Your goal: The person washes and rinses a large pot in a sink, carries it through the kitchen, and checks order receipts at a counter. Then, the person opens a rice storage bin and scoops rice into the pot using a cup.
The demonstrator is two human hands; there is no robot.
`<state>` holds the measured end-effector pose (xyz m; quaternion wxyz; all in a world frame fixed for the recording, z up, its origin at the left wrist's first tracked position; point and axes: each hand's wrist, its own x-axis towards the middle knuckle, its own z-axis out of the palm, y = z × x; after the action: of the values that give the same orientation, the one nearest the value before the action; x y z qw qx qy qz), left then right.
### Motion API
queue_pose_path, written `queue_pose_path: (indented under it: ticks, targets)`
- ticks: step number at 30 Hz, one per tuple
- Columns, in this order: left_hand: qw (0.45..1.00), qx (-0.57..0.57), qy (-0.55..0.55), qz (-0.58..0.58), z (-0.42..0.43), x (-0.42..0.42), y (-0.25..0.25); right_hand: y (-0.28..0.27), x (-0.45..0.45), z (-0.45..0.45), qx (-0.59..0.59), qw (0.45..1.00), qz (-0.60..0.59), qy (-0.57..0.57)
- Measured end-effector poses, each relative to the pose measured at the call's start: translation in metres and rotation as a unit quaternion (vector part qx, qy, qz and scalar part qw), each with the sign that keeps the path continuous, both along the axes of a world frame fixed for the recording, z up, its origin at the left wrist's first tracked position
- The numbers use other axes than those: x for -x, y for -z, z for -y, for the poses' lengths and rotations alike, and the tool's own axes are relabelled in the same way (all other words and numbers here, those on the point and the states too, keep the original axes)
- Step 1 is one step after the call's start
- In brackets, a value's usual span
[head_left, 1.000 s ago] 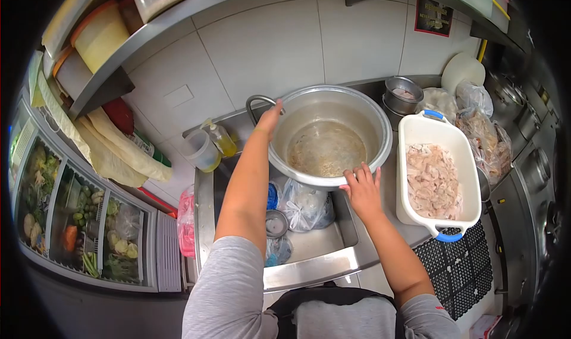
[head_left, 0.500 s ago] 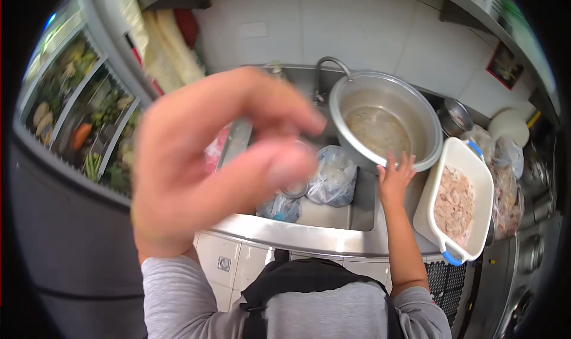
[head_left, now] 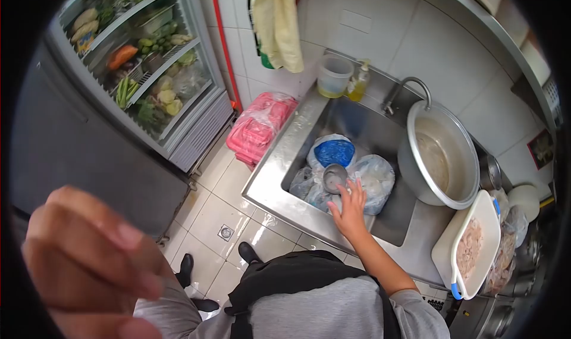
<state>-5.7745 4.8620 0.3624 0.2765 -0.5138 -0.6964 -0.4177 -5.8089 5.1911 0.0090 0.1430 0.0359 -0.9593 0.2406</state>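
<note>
My left hand [head_left: 89,267] is raised close to the camera at the lower left, slightly blurred. Its fingers are loosely curled, with the tips apart and nothing visible between them. Over the sink, my right hand [head_left: 352,211] reaches down with its fingers spread. Its fingertips are at the edge of a small metal bowl [head_left: 335,176]; whether they touch it I cannot tell. Around that bowl lie a filled clear plastic bag [head_left: 375,181], a bag with a blue patch [head_left: 333,153] and another bag [head_left: 303,183], all in the sink basin [head_left: 395,223].
A large metal basin [head_left: 443,200] stands right of the sink under the faucet [head_left: 410,82]. Beside it is a white tub [head_left: 443,253] of pale meat pieces. A plastic container [head_left: 334,75] and soap bottle [head_left: 359,83] stand behind. Left are pink wrapped bundle [head_left: 262,126] and glass-door fridge [head_left: 199,116].
My view has swung left and down. My right hand has left the large basin's rim and moved over the sink to the small bowl. My left hand has dropped to the lower left.
</note>
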Motion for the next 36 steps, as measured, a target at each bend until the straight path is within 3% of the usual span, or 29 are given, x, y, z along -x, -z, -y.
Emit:
queue_pose_path:
  ticks: [10, 13, 15, 17, 19, 21, 23, 25, 27, 29, 31, 33, 34, 36]
  targets:
    - [0.993, 0.075, 0.089, 0.007, 0.207, -0.013, -0.019, 0.003, 0.091, 0.204, 0.067, 0.989, -0.015, -0.128]
    - [0.989, 0.089, 0.117, 0.02, 0.249, -0.003, -0.019, 0.012, 0.121, 0.253, 0.133, 0.976, 0.028, -0.168]
    - [0.987, 0.059, 0.15, 0.023, 0.268, 0.019, -0.007, 0.028, 0.146, 0.277, 0.177, 0.971, 0.052, -0.151]
    - [0.979, -0.076, 0.181, -0.058, 0.278, 0.074, 0.025, 0.047, 0.179, 0.297, 0.226, 0.962, 0.101, -0.117]
    - [0.973, -0.118, 0.195, 0.024, 0.279, 0.112, 0.047, 0.064, 0.222, 0.309, 0.32, 0.934, 0.149, -0.05]
    - [0.96, -0.152, -0.024, 0.234, 0.249, 0.136, 0.077, 0.085, 0.276, 0.311, 0.439, 0.864, 0.24, 0.046]
    - [0.92, -0.041, -0.057, 0.385, 0.244, 0.18, 0.114, 0.107, 0.326, 0.304, 0.539, 0.792, 0.258, 0.125]
    - [0.891, 0.015, -0.054, 0.45, 0.233, 0.226, 0.159, 0.167, 0.379, 0.288, 0.483, 0.812, 0.213, 0.247]
    - [0.863, 0.072, -0.05, 0.498, 0.238, 0.269, 0.207, 0.288, 0.434, 0.245, 0.376, 0.857, 0.166, 0.311]
    - [0.832, 0.137, -0.08, 0.532, 0.252, 0.306, 0.245, 0.342, 0.457, 0.224, 0.277, 0.841, 0.186, 0.425]
    - [0.789, 0.185, -0.105, 0.577, 0.269, 0.345, 0.29, 0.385, 0.456, 0.197, 0.299, 0.823, 0.218, 0.431]
    - [0.759, 0.256, -0.176, 0.572, 0.291, 0.375, 0.341, 0.426, 0.45, 0.183, 0.445, 0.626, 0.272, 0.58]
    - [0.739, 0.294, -0.205, 0.571, 0.303, 0.384, 0.367, 0.401, 0.439, 0.198, 0.404, 0.623, 0.259, 0.618]
    - [0.732, 0.326, -0.203, 0.563, 0.328, 0.398, 0.417, 0.291, 0.411, 0.248, 0.321, 0.606, 0.232, 0.69]
